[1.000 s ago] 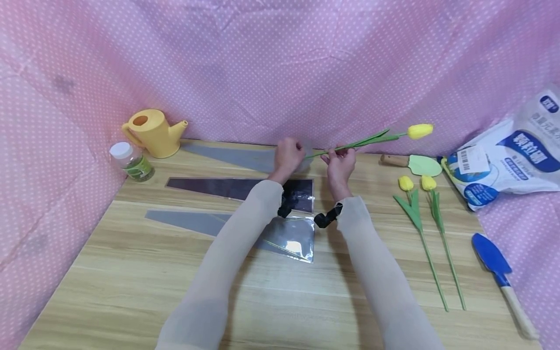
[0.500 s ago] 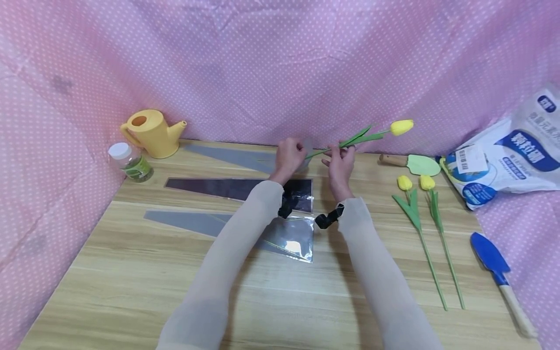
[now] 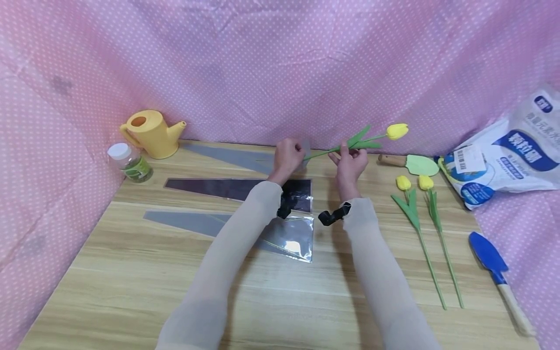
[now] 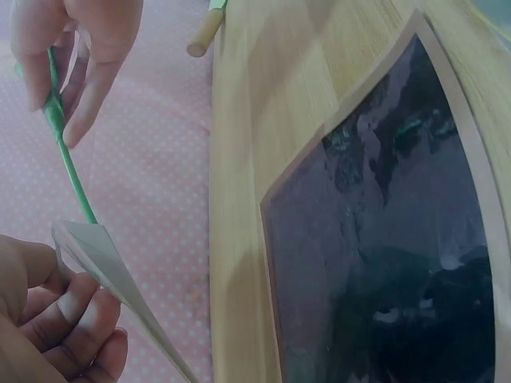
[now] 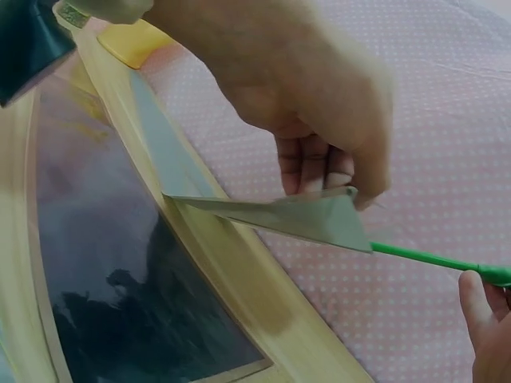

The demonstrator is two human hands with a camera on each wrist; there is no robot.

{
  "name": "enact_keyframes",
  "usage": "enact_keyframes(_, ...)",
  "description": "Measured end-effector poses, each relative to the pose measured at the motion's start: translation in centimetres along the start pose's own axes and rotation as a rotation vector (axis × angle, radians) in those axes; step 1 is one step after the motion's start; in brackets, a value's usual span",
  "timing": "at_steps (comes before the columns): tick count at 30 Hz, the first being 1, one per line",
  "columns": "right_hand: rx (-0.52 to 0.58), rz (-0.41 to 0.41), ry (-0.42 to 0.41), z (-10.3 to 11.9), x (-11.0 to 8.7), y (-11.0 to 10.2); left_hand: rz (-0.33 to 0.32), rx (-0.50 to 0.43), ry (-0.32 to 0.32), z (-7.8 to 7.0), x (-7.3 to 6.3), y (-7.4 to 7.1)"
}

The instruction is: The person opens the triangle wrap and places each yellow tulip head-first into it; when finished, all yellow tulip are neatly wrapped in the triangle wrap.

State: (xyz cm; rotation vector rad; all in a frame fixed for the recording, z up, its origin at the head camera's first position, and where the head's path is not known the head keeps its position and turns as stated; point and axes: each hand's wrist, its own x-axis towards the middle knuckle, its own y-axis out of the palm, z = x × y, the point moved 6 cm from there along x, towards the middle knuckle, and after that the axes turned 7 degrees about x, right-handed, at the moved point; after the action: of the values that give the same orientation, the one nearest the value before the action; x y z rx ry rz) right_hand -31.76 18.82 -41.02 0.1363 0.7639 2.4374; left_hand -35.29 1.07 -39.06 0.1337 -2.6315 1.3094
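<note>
At the back of the table my left hand (image 3: 288,158) pinches the wide mouth of a grey tapered flower sleeve (image 5: 319,219), which it lifts partly open. Its long pointed end trails left along the table's rear edge. A yellow artificial tulip (image 3: 397,131) lies nearly level, bloom to the right, and its green stem (image 4: 74,179) enters the sleeve's mouth. My right hand (image 3: 351,167) grips that stem close to the leaves, seen in the right wrist view with the thumb (image 5: 477,307) against it. Through the sleeve, the stem's lower end shows faintly.
A dark sleeve (image 3: 210,188) and another clear grey sleeve (image 3: 175,219) lie in front. Two tulips (image 3: 430,243), a green trowel (image 3: 421,165), a blue trowel (image 3: 487,251) and a white bag (image 3: 516,150) are right. A yellow watering can (image 3: 155,138) and a jar (image 3: 136,167) stand left.
The tulip has slid left, its stem going deeper into the sleeve. My right hand has shifted slightly right, up to the leaves. The left hand has stayed at the sleeve's mouth.
</note>
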Motion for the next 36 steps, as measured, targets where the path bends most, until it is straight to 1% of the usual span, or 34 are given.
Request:
enact_keyframes(4,0.016,-0.002,-0.005,-0.3,-0.3,0.3,-0.004,-0.001,0.014,-0.4,-0.1,-0.1)
enact_keyframes(6,0.002,0.007,-0.014,-0.4,-0.4,0.5,-0.008,-0.005,0.022,-0.7,-0.1,-0.1)
enact_keyframes(10,-0.010,0.026,-0.020,-0.7,-0.6,1.0,-0.020,0.017,0.038,-0.9,-0.1,-0.3)
enact_keyframes(13,-0.016,0.024,-0.023,-1.0,-0.7,1.0,-0.027,0.026,0.047,-1.0,-0.1,-0.4)
enact_keyframes(16,0.008,-0.002,-0.034,-1.2,-0.8,0.8,-0.031,0.008,0.044,-0.9,-0.1,-0.4)
enact_keyframes(20,0.075,-0.046,-0.056,-1.4,-0.7,0.5,-0.034,-0.015,0.028,-0.9,-0.1,-0.5)
enact_keyframes(23,0.096,-0.049,-0.065,-1.6,-0.7,0.5,-0.046,-0.006,0.025,-0.9,-0.2,-0.6)
enact_keyframes(26,0.099,-0.039,-0.054,-1.9,-0.8,0.7,-0.060,0.026,0.038,-1.2,-0.2,-0.8)
enact_keyframes(30,0.036,-0.011,-0.052,-2.0,-1.3,1.0,-0.058,0.039,0.052,-1.6,-0.2,-0.8)
enact_keyframes(33,-0.036,0.001,-0.075,-2.0,-1.6,1.1,-0.052,0.034,0.050,-1.9,-0.2,-0.9)
enact_keyframes(36,-0.074,-0.005,-0.094,-2.0,-1.6,1.0,-0.054,0.031,0.048,-2.1,-0.3,-1.0)
